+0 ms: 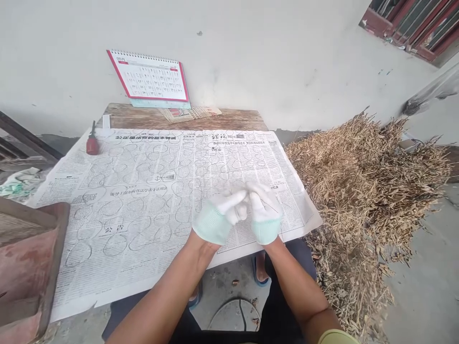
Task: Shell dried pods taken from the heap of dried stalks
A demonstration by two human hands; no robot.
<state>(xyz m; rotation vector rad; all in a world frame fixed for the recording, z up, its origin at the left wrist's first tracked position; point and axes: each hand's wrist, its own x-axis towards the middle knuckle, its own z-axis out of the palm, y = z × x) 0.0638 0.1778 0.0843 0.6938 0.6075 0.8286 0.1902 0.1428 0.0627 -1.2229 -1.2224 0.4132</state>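
My left hand [229,208] and my right hand [263,203] wear white gloves with mint cuffs. Their fingertips meet in a pinch above the newspaper [143,267] near its front right part. Whatever they hold is too fine to make out; a thin dark line, perhaps a strand of wire, shows by the right glove. Many thin looped outlines [114,243], like fine wire rings, lie in rows over the printed sheets. I cannot tell their material. At the far left corner of the newspaper stands a screwdriver [92,143] with a red handle.
A desk calendar [150,79] leans on the wall at the back of the wooden table [233,117], near a printed paper [190,113]. A large heap of dry stalks [351,191] lies to the right. A wooden chair [36,258] borders the left side.
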